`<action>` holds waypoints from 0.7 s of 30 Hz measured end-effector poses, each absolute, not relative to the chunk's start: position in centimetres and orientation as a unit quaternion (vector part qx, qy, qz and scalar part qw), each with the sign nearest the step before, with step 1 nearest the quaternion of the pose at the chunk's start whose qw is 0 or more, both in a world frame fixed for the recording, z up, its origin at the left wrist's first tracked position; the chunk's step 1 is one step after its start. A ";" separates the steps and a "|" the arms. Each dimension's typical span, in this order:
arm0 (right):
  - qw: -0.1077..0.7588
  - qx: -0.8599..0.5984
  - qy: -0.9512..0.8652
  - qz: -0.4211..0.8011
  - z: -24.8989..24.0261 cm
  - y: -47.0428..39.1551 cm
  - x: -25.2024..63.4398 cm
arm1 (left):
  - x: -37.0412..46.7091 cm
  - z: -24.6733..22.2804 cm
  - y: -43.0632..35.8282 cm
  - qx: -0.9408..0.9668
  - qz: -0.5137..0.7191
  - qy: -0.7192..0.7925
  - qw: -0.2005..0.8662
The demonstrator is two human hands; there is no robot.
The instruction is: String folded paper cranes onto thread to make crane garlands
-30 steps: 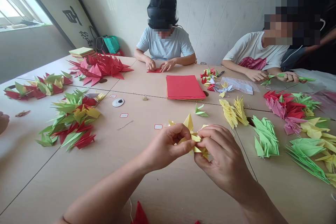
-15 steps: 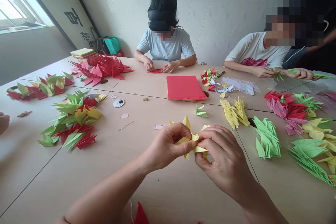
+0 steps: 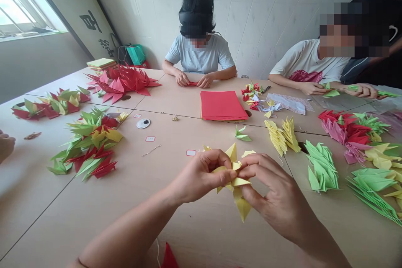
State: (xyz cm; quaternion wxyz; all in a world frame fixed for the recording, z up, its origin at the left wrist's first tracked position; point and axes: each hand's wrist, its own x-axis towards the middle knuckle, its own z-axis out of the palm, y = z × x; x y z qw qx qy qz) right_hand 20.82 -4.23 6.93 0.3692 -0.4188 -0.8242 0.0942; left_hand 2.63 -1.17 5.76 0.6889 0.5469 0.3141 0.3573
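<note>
Between my hands, above the table's near middle, is a yellow folded-paper flower (image 3: 243, 207) with pointed petals. My left hand (image 3: 207, 176) pinches it from the left, thumb against its centre. My right hand (image 3: 270, 188) grips its right side with thumb and fingertips; part of the paper is hidden behind the fingers. More yellow paper (image 3: 249, 153) shows just behind my hands. Beyond them lies a small green folded piece (image 3: 242, 134). To the right are a bundle of yellow folded pieces (image 3: 282, 135) and a bundle of green ones (image 3: 320, 165).
A stack of red paper (image 3: 222, 105) lies farther back. Green, red and yellow folded pieces (image 3: 91, 142) are heaped on the left, with red ones (image 3: 125, 81) behind. A needle-like wire (image 3: 151, 150) lies left of centre. Two co-workers sit opposite; another person's hand (image 3: 6, 144) is at the left edge.
The yellow flower has turned in my hands, and a long petal now points down below them. My right fingers have shifted slightly. The right co-worker's green paper has spread.
</note>
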 end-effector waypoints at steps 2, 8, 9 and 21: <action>0.360 -0.424 -0.819 0.141 7.2 -4.3 21.2 | 2.4 5.9 -1.0 0.538 0.337 0.293 0.715; 0.367 -0.416 -0.818 0.155 7.5 -4.3 21.3 | 2.3 6.2 -0.9 0.512 0.301 0.286 0.752; 0.365 -0.413 -0.820 0.152 7.5 -4.3 21.2 | 2.3 6.2 -1.0 0.513 0.302 0.289 0.749; 0.342 -0.418 -0.831 0.132 7.8 -4.5 21.6 | 2.1 6.2 -1.1 0.503 0.313 0.279 0.755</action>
